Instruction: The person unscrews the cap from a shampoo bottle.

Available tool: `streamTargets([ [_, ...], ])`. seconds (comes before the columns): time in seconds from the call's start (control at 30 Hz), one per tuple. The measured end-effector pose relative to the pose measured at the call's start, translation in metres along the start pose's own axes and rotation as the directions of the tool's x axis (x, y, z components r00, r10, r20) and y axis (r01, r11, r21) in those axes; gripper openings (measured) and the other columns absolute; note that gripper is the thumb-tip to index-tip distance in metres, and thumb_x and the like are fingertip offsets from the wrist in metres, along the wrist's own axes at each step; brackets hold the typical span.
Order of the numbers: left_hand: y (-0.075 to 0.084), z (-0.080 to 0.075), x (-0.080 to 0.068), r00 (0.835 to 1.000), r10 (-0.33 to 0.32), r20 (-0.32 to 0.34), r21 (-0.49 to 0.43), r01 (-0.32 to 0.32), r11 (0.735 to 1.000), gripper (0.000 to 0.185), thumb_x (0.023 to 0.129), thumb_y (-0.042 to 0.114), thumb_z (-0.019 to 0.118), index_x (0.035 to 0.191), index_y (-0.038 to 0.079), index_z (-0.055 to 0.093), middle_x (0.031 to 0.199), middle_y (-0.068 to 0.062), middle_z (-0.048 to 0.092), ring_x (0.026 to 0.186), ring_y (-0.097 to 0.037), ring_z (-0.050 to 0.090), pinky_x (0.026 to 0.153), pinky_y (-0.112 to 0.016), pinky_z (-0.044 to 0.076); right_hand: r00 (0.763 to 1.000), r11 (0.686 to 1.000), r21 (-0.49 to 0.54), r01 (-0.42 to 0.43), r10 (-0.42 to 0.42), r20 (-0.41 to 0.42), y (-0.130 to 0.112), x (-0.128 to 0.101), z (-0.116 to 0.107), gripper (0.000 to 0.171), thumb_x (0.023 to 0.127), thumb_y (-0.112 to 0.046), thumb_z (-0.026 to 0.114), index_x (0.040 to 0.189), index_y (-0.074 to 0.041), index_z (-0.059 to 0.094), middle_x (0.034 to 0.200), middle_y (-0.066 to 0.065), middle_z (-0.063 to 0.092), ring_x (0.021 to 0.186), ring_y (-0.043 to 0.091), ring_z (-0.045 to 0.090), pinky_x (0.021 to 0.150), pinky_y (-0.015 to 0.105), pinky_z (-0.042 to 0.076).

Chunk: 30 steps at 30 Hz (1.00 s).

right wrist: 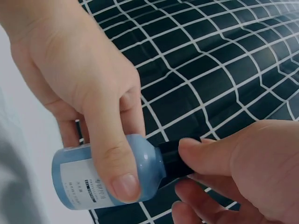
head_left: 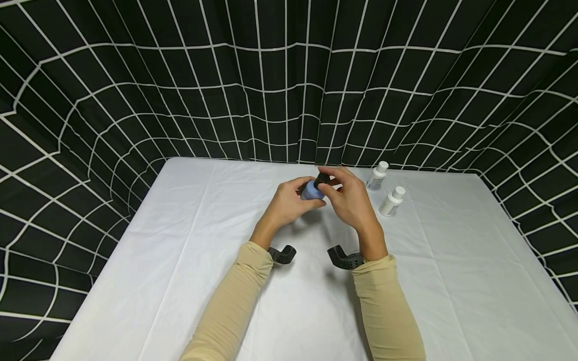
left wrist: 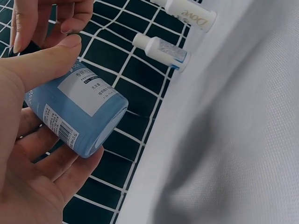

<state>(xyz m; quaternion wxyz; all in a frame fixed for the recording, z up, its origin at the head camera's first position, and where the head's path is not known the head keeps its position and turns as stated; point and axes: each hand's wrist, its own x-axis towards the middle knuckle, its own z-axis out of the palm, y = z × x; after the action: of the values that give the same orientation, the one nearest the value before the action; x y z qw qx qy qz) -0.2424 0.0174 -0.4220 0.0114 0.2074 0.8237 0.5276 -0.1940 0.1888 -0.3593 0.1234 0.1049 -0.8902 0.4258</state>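
Note:
My left hand grips a small blue bottle round its body, thumb along one side and fingers beneath. The bottle is tilted above the white table, its base toward the left and its cap end toward my right hand. White labels with print and a barcode show on it in the left wrist view. With thumb and fingers, my right hand pinches the black cap at the bottle's neck. In the right wrist view the cap sits against the blue shoulder of the bottle.
Two white bottles with white caps stand right of my hands: a rear bottle and a nearer bottle. A white cloth covers the table. Behind it hangs a black curtain with white grid lines. Black wrist mounts jut inward.

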Motion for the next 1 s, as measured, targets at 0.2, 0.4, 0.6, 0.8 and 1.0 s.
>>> streamTargets([
  [0.2,-0.0001,-0.0011,0.0007,1.0,-0.003,0.001,0.008,0.003,1.0,0.05,0.08,0.041,0.086,0.123,0.024,0.069,0.115,0.003,0.073,0.105,-0.017,0.066,0.094,-0.035,0.055,0.999,1.0,-0.006,0.006,-0.006,0.034,-0.0006,0.0003,-0.0023,0.039,0.099,-0.01,0.065,0.138,-0.014,0.064,0.135,0.007,0.067,0.112,0.027,0.065,0.088,0.04,0.054],
  [0.4,0.0004,-0.0006,-0.0001,1.0,-0.015,-0.006,0.0,0.015,1.0,0.053,0.079,0.04,0.087,0.126,0.025,0.069,0.119,0.007,0.072,0.106,-0.016,0.065,0.094,-0.035,0.054,0.998,0.998,0.019,-0.059,0.059,0.012,-0.002,-0.0001,-0.0015,0.051,0.093,-0.026,0.075,0.141,-0.014,0.061,0.141,0.007,0.062,0.114,0.028,0.064,0.088,0.041,0.056],
  [0.6,0.0006,0.0021,0.0002,1.0,0.019,0.007,-0.005,-0.019,1.0,0.048,0.079,0.038,0.088,0.122,0.027,0.07,0.115,0.008,0.073,0.105,-0.014,0.065,0.095,-0.033,0.054,0.991,0.993,-0.028,-0.112,0.11,-0.075,-0.0012,-0.0003,0.0027,0.051,0.088,-0.035,0.08,0.125,-0.005,0.063,0.115,0.015,0.058,0.106,0.03,0.057,0.089,0.039,0.046],
  [0.8,0.0014,0.0027,-0.0013,0.999,0.031,0.006,-0.014,-0.031,0.999,0.047,0.078,0.035,0.089,0.121,0.026,0.071,0.115,0.008,0.074,0.105,-0.012,0.066,0.099,-0.034,0.054,0.987,0.99,-0.043,-0.132,0.127,-0.099,-0.0013,0.0006,0.0051,0.045,0.088,-0.035,0.081,0.114,-0.003,0.062,0.099,0.012,0.053,0.096,0.029,0.052,0.084,0.035,0.041],
  [1.0,0.0024,0.0018,-0.0019,1.0,0.023,0.001,-0.001,-0.023,1.0,0.049,0.078,0.038,0.088,0.122,0.027,0.07,0.116,0.008,0.073,0.104,-0.012,0.066,0.096,-0.033,0.054,0.99,0.992,-0.036,-0.118,0.115,-0.079,-0.0027,0.0001,0.0042,0.043,0.091,-0.031,0.078,0.121,-0.004,0.065,0.11,0.015,0.059,0.106,0.03,0.058,0.089,0.039,0.048],
])
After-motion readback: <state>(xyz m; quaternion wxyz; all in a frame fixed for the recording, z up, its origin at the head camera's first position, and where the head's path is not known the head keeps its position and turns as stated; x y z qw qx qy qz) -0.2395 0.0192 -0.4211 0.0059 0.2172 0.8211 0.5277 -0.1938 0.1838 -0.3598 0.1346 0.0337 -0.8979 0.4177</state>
